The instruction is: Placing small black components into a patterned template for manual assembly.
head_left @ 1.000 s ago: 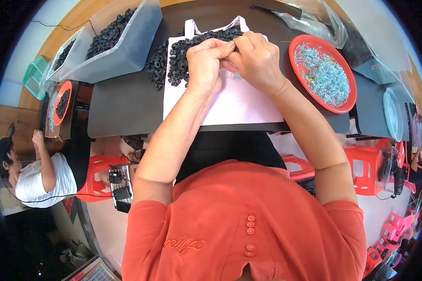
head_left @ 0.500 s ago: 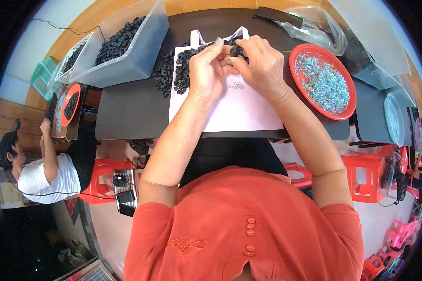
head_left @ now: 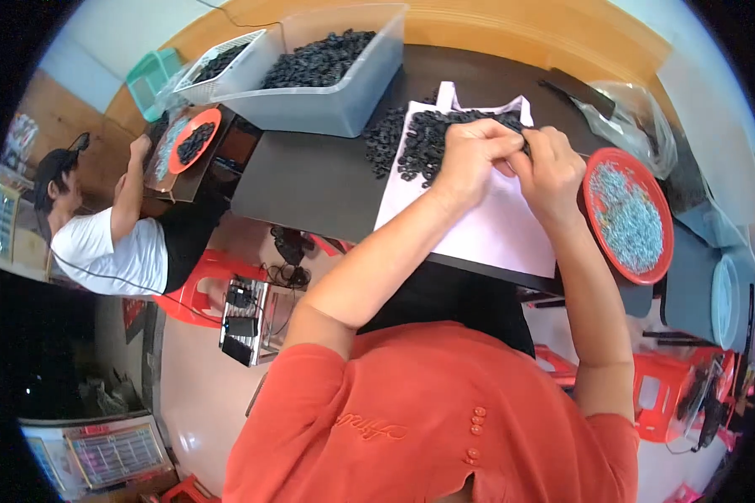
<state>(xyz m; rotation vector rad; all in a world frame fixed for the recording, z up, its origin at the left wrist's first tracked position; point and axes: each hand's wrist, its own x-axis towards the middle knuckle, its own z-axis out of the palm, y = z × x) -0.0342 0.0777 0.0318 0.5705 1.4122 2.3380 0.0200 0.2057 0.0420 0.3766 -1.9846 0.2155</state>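
Above a pale pink cloth bag (head_left: pixel 496 230) on the dark table, my two hands meet at the fingertips. My left hand (head_left: pixel 475 161) is closed, its thumb and forefinger pressed together toward the right hand. Curled in from the other side, my right hand (head_left: pixel 555 172) pinches too. A small black part (head_left: pixel 526 146) shows between the fingertips, mostly hidden by them. Just beyond the hands, a heap of small black parts (head_left: pixel 426 138) covers the bag's far left side and spills onto the table. Right of my right hand is a red round tray (head_left: pixel 667 261) with many tiny light-blue pieces.
A clear plastic bin (head_left: pixel 327 113) full of black parts stands at the back left, beside a white basket (head_left: pixel 194 84). A crumpled clear bag (head_left: pixel 646 126) lies at the back right. At far left, a person in a white shirt (head_left: pixel 113 247) works by an orange tray (head_left: pixel 213 124).
The whole view has swung, so the table and trays sit farther right and tilted. My left hand's thumb and forefinger have closed in against the right fingertips, covering most of the black part.
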